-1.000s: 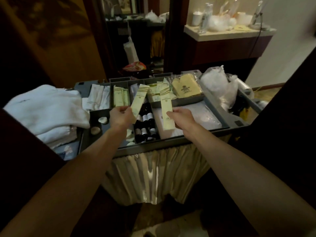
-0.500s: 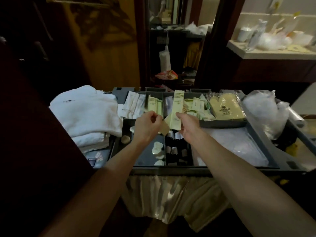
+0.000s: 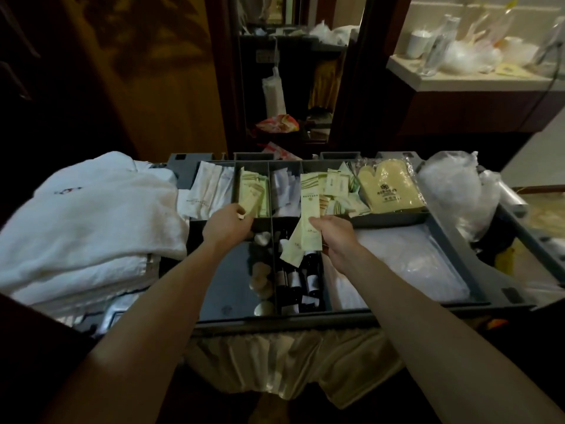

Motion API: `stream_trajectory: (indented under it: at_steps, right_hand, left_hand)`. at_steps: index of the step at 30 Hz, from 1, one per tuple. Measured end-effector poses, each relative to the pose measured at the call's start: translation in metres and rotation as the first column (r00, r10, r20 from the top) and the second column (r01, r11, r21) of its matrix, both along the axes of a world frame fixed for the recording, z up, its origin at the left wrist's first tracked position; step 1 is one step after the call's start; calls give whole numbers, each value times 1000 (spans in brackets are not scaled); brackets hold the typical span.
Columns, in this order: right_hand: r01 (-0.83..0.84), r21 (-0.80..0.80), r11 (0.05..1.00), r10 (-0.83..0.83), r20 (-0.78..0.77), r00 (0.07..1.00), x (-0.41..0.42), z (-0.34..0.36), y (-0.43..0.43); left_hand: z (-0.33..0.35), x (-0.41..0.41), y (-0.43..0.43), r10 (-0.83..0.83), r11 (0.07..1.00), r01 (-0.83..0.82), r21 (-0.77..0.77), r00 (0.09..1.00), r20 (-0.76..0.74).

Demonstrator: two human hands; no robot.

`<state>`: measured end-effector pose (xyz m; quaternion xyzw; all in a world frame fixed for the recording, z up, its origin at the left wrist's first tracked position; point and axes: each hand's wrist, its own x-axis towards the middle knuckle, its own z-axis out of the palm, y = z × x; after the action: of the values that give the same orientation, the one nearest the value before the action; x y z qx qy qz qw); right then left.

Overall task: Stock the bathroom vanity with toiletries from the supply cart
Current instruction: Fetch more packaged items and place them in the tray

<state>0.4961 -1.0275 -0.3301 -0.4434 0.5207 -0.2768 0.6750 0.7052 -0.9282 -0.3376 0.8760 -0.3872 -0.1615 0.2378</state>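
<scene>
The grey supply cart tray [image 3: 452, 249] stands in front of me, split into compartments of packets, small dark bottles [image 3: 295, 280] and round soaps [image 3: 260, 273]. My right hand [image 3: 334, 234] grips two long pale green toiletry packets [image 3: 308, 209] over the bottle compartment. My left hand [image 3: 227, 223] pinches the lower end of a green packet [image 3: 249, 197] that lies in a back compartment. The bathroom vanity [image 3: 470, 82] shows at the upper right, behind the cart.
Folded white towels [image 3: 88, 221] are piled on the cart's left side. A yellow mitt pack [image 3: 388, 191] and crumpled clear plastic bags [image 3: 452, 191] lie at the right. Cups, a glass bottle and plastic wrap crowd the vanity counter. A dark wooden door frame [image 3: 223, 71] rises behind the cart.
My left hand passed its packet to my right hand, which now holds both. The left hand then reached forward to a packet in the back compartment. The view shifted left.
</scene>
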Motion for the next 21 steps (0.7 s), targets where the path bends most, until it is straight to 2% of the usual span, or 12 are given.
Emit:
stream_trajectory:
  at_steps: [3, 5, 8, 10, 17, 21]
  right_hand:
    - [-23, 9, 1000, 23, -20, 1000, -4, -2, 3]
    - [-32, 5, 999, 32, -22, 999, -8, -1, 3]
    - [-25, -13, 1000, 25, -2, 1000, -20, 6, 9]
    - [-40, -35, 999, 40, -7, 999, -29, 11, 14]
    - [-85, -79, 993, 84, -15, 996, -94, 34, 54]
    - [-94, -88, 992, 95, 0, 996, -138, 41, 90]
  left_hand:
    - [7, -15, -3, 2, 991, 3, -136, 999, 37]
    - [15, -29, -7, -136, 980, 127, -155, 989, -48]
    - [26, -62, -5, -349, 933, 320, -163, 915, -200]
    - [27, -80, -3, -411, 911, 386, -148, 878, -243]
    - [37, -147, 28, -412, 911, 373, -177, 838, -357]
    - [42, -185, 63, -400, 917, 363, -167, 850, -343]
